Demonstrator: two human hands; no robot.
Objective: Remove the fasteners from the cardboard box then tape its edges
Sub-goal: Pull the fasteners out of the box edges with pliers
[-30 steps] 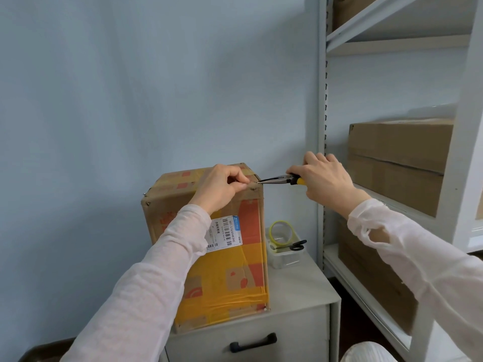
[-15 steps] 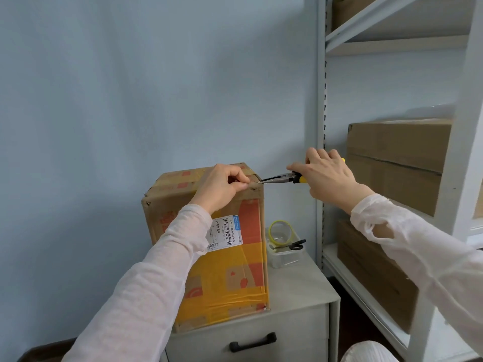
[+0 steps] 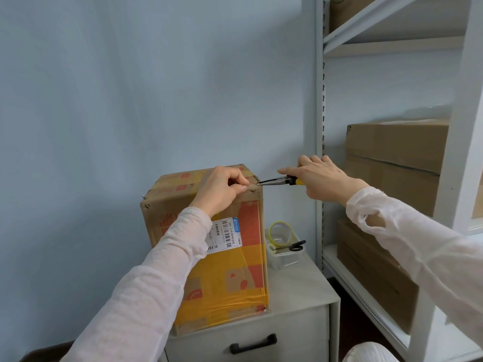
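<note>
A tall cardboard box [image 3: 230, 278] with yellow and orange tape and a white shipping label stands on a grey cabinet [image 3: 295, 304]. My left hand [image 3: 222, 189] rests curled on the box's top right corner, fingertips pinched at the edge. My right hand [image 3: 321, 178] grips needle-nose pliers [image 3: 277, 181] with yellow-and-black handles; the jaws' tips touch that same top right corner. Small metal fasteners [image 3: 145, 199] show at the box's top left corner. A tape roll [image 3: 281, 232] and black-handled scissors [image 3: 294, 247] lie in a clear tub right of the box.
The clear tub [image 3: 286, 258] sits on the cabinet top beside the box. A white metal shelf rack [image 3: 320, 126] stands at the right, holding large cardboard boxes [image 3: 392, 150]. A blue wall is behind. The cabinet drawer has a black handle [image 3: 253, 343].
My right hand has tilted slightly and lowered the pliers' handles, keeping the tips at the box corner. My left hand has stayed on the corner.
</note>
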